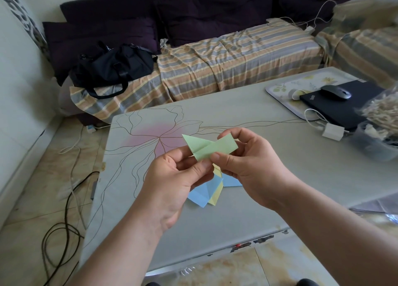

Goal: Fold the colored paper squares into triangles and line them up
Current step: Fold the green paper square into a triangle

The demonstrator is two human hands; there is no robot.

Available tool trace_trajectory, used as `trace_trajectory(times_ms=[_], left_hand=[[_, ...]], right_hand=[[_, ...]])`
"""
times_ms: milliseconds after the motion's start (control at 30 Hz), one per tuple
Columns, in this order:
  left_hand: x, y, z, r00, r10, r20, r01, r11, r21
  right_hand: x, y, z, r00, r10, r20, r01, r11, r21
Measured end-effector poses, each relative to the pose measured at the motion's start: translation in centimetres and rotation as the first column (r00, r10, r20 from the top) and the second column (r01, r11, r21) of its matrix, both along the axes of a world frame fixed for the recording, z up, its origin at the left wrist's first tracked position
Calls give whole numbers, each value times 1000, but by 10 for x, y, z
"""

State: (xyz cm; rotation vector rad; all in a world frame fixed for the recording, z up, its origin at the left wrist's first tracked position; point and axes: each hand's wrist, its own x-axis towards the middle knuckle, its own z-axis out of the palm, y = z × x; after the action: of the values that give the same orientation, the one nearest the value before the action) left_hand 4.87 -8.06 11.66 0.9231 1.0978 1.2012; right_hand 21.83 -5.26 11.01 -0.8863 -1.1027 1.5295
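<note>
Green paper [210,147], partly folded, creased flaps

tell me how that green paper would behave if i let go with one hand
The green paper, pinched by the left hand and right hand, looks thin and very light, so one hand could likely carry it. Its folded layers probably stiffen it somewhat. The free flaps may still droop or spring open.

Blue and yellow papers [206,194] on worktop [269,178]: partly hidden behind both hands, count indeterminable. Green paper [212,147]: lower edge covered by fingers [217,156]. Laptop [342,109], top-right bundle [366,7]: cropped, blurred.
</note>
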Motion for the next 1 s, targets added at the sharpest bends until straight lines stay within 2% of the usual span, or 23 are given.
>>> trace_trajectory(times_ms=[233, 333, 700, 1000], left_hand=[[0, -1, -5, 999, -14, -31, 12, 999, -50], [-1, 0, -6, 998, 11, -56, -13, 1000, -26], [-3, 3, -6, 994, 63, -89, -61, 998, 28], [-4, 4, -10, 983, 96, -155, -87, 994, 64]], right_hand=[[0, 1, -2, 999, 6, 39, -7, 1000, 16], [-1, 2, -3, 997, 7, 71, -7, 1000, 0], [9, 7, -3, 999, -38, 25, 38, 999, -22], [9, 9, -5, 994, -60, 93, 67, 996, -65]])
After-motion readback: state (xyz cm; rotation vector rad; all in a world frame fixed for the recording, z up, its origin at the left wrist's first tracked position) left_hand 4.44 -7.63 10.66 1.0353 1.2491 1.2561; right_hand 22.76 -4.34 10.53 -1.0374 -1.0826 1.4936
